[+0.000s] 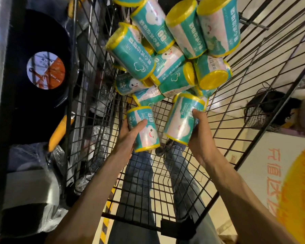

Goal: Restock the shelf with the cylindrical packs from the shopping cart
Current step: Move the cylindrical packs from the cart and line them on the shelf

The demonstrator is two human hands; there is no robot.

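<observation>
**Two packs in hand inside the cart**

Each hand grips one pack within the wire cart point(174, 173). The left hand point(128, 136) wraps its fingers round the left pack point(143, 128), thumb lying across the label. The right hand point(199, 131) clamps the right pack point(182, 118) from the side, fingertips pressed on its upper edge. Both packs are held near the cart's middle, just below the pile point(169, 50) of like packs heaped at the far end.

The packs are short cylinders in glossy clear film. A teal label runs round each, with a pale pink and white field bearing a smiling cloud face. Both ends show bright yellow, with a yellow rim at each edge. The label carries a large "80" and white Chinese characters, too tilted and blurred to read; one pack in the pile shows a small barcode sticker.

The cart is black metal mesh with a grid floor, through which blue jeans point(139, 182) and a shoe show below. To the left, outside the mesh, stands a black vinyl record point(42, 41) with an orange and white round label, beside items in crinkled clear plastic. To the right, a white sign point(271, 173) carries large orange Chinese characters and a yellow disc.
</observation>
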